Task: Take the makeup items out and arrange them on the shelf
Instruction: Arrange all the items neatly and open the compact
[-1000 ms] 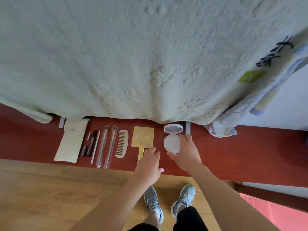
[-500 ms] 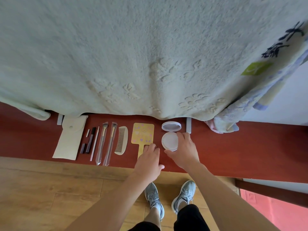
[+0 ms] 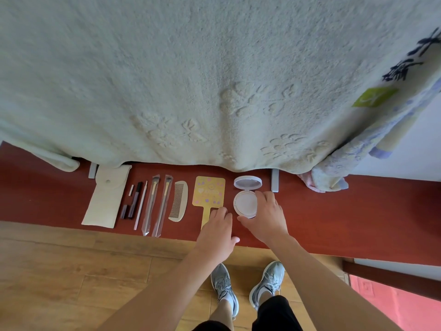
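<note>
Compact (image 3: pixel 245 203), lid hinged away (toward blanket (image 3: pixel 214 91)), right hand (image 3: pixel 267 220) holding

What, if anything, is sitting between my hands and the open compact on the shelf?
Nothing visible is in the way. The right hand holds the open compact by its rim, thumb near and fingers far, on the red shelf. The left hand rests on the handle of the yellow mirror beside it.

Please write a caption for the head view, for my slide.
The right hand grips open compact on red shelf; left hand rests on yellow mirror handle.
</note>
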